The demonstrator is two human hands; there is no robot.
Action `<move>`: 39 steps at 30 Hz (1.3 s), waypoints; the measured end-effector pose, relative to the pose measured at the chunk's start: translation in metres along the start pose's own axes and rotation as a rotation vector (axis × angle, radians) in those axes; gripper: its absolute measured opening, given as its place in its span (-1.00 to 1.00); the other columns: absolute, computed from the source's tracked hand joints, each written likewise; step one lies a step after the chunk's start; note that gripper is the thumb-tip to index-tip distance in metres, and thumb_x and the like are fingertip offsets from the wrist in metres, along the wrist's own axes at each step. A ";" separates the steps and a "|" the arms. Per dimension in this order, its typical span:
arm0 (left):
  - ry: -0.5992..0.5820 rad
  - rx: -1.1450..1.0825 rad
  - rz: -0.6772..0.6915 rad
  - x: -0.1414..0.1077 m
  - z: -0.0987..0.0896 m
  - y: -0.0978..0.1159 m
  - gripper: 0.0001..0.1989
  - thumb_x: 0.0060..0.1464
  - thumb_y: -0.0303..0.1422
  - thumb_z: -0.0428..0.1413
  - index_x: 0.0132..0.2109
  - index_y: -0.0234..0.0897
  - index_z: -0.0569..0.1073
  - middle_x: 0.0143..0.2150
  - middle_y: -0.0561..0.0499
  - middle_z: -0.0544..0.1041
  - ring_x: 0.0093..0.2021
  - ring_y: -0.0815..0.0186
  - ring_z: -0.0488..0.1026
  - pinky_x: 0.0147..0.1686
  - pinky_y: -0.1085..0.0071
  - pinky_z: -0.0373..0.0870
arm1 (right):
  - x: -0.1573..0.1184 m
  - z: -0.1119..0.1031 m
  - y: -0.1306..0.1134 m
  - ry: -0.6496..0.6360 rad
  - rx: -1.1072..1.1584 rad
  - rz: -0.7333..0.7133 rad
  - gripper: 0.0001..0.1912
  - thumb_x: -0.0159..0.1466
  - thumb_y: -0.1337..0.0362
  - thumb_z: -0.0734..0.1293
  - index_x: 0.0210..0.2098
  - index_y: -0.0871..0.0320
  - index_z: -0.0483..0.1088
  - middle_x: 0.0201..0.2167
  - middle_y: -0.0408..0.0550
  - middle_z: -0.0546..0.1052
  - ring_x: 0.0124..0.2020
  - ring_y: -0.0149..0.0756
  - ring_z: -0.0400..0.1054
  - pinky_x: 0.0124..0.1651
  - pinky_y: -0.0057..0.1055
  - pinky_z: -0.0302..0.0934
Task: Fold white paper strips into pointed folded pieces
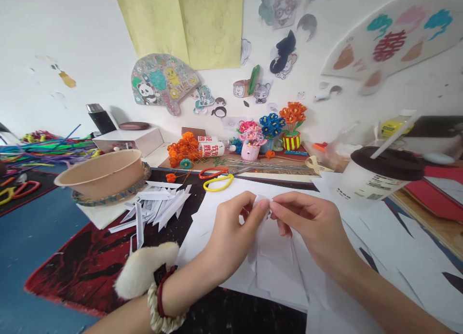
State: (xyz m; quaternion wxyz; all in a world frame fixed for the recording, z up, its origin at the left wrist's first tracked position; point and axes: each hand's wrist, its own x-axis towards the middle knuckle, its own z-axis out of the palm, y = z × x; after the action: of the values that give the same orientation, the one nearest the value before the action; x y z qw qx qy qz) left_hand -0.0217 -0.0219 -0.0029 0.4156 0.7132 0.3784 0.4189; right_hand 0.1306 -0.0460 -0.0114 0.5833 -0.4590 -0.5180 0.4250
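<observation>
Both hands meet over a stack of white paper sheets. My left hand pinches a small piece of white paper between thumb and forefinger. The thumb and forefinger of my right hand close on the same piece from the other side, its remaining fingers curled below. Most of the piece is hidden by the fingers. To the left, a pile of folded paper strips lies on the dark red mat. Scissors with red and yellow handles rest at the top of the sheets.
A round tan bowl stands left of the strips, with a fluffy cream object near my left forearm. A lidded white cup with a straw stands at right. Pipe-cleaner flowers line the wall.
</observation>
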 end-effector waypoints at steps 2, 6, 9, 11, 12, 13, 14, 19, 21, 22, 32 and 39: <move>0.012 -0.009 -0.011 0.001 0.000 0.000 -0.70 0.23 -0.24 0.03 -0.43 -0.31 0.37 -0.48 0.06 0.40 -0.42 0.37 0.29 -0.39 0.45 0.22 | 0.000 0.000 0.000 -0.009 0.005 0.014 -0.88 0.14 0.21 0.45 -0.41 0.13 0.54 -0.67 -0.19 0.42 -0.65 -0.41 0.30 -0.60 -0.45 0.24; 0.030 -0.009 -0.012 0.001 -0.001 0.001 -0.69 0.21 -0.24 0.05 -0.45 -0.31 0.37 -0.48 0.06 0.40 -0.42 0.38 0.30 -0.39 0.45 0.23 | -0.001 0.000 -0.001 -0.018 0.023 0.018 -0.88 0.14 0.20 0.45 -0.41 0.12 0.54 -0.67 -0.19 0.41 -0.65 -0.42 0.29 -0.61 -0.45 0.23; 0.041 0.002 -0.013 0.000 -0.001 0.001 -0.69 0.22 -0.23 0.04 -0.45 -0.30 0.37 -0.49 0.07 0.40 -0.43 0.39 0.29 -0.40 0.46 0.22 | -0.001 0.000 -0.001 -0.026 0.018 0.028 -0.88 0.14 0.20 0.45 -0.41 0.12 0.55 -0.67 -0.20 0.41 -0.65 -0.42 0.29 -0.60 -0.46 0.23; 0.045 0.016 -0.013 0.000 -0.001 0.002 -0.68 0.21 -0.23 0.05 -0.46 -0.31 0.38 -0.50 0.07 0.40 -0.44 0.39 0.28 -0.40 0.45 0.22 | -0.001 0.000 0.000 -0.033 0.014 0.031 -0.88 0.14 0.20 0.45 -0.41 0.11 0.55 -0.68 -0.20 0.41 -0.64 -0.41 0.29 -0.59 -0.45 0.24; 0.045 0.022 -0.011 -0.001 -0.001 0.002 -0.68 0.21 -0.24 0.05 -0.46 -0.31 0.38 -0.50 0.06 0.40 -0.43 0.38 0.29 -0.39 0.45 0.22 | 0.000 0.000 0.000 -0.034 0.016 0.031 -0.88 0.14 0.19 0.45 -0.40 0.11 0.55 -0.67 -0.20 0.40 -0.64 -0.41 0.29 -0.59 -0.45 0.24; 0.045 0.025 -0.009 -0.001 -0.001 0.002 -0.68 0.21 -0.24 0.05 -0.47 -0.31 0.38 -0.49 0.06 0.41 -0.43 0.38 0.29 -0.39 0.44 0.22 | 0.000 0.000 0.000 -0.034 0.020 0.031 -0.88 0.14 0.19 0.45 -0.40 0.11 0.55 -0.67 -0.20 0.41 -0.64 -0.41 0.29 -0.60 -0.45 0.24; 0.047 0.026 -0.007 -0.001 -0.001 0.003 -0.68 0.21 -0.24 0.06 -0.47 -0.31 0.38 -0.49 0.06 0.41 -0.43 0.38 0.30 -0.39 0.44 0.22 | 0.000 0.000 0.000 -0.034 0.022 0.031 -0.88 0.14 0.19 0.45 -0.40 0.11 0.55 -0.67 -0.20 0.41 -0.64 -0.42 0.29 -0.60 -0.45 0.24; 0.052 0.019 -0.011 0.000 -0.001 0.002 -0.68 0.19 -0.24 0.07 -0.47 -0.31 0.38 -0.48 0.04 0.44 -0.43 0.37 0.32 -0.39 0.42 0.23 | 0.001 -0.001 0.000 -0.044 0.025 0.031 -0.86 0.15 0.18 0.44 -0.38 0.12 0.55 -0.65 -0.18 0.41 -0.64 -0.40 0.29 -0.59 -0.43 0.24; 0.049 0.005 -0.008 0.001 -0.001 0.001 -0.69 0.20 -0.24 0.07 -0.46 -0.31 0.39 -0.47 0.04 0.45 -0.42 0.37 0.33 -0.39 0.42 0.24 | 0.000 -0.001 0.000 -0.047 0.025 0.029 -0.86 0.16 0.17 0.43 -0.38 0.12 0.55 -0.65 -0.18 0.42 -0.64 -0.41 0.29 -0.59 -0.43 0.24; 0.048 -0.003 -0.006 0.001 -0.001 0.001 -0.69 0.19 -0.24 0.07 -0.46 -0.31 0.39 -0.47 0.04 0.45 -0.42 0.36 0.33 -0.39 0.41 0.24 | 0.000 -0.001 0.000 -0.052 0.024 0.026 -0.86 0.16 0.17 0.43 -0.39 0.11 0.54 -0.64 -0.18 0.42 -0.64 -0.41 0.29 -0.59 -0.43 0.24; 0.045 -0.013 -0.012 0.001 -0.002 0.000 -0.71 0.19 -0.24 0.08 -0.45 -0.31 0.41 -0.45 0.03 0.47 -0.40 0.34 0.36 -0.37 0.39 0.26 | 0.000 -0.001 0.001 -0.081 0.047 0.006 -0.86 0.20 0.18 0.40 -0.37 0.12 0.54 -0.60 -0.16 0.44 -0.62 -0.42 0.28 -0.58 -0.44 0.21; 0.032 0.005 -0.033 0.000 0.000 0.000 -0.68 0.19 -0.23 0.07 -0.47 -0.31 0.37 -0.48 0.04 0.42 -0.42 0.36 0.32 -0.40 0.41 0.23 | 0.001 0.000 -0.002 -0.066 0.006 0.004 -0.83 0.20 0.18 0.38 -0.40 0.14 0.52 -0.59 -0.15 0.44 -0.62 -0.42 0.27 -0.58 -0.45 0.22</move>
State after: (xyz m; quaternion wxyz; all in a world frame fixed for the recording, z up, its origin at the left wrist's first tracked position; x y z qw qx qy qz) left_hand -0.0216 -0.0219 -0.0028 0.4144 0.7013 0.3976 0.4223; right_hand 0.1307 -0.0456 -0.0095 0.5666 -0.4440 -0.5348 0.4426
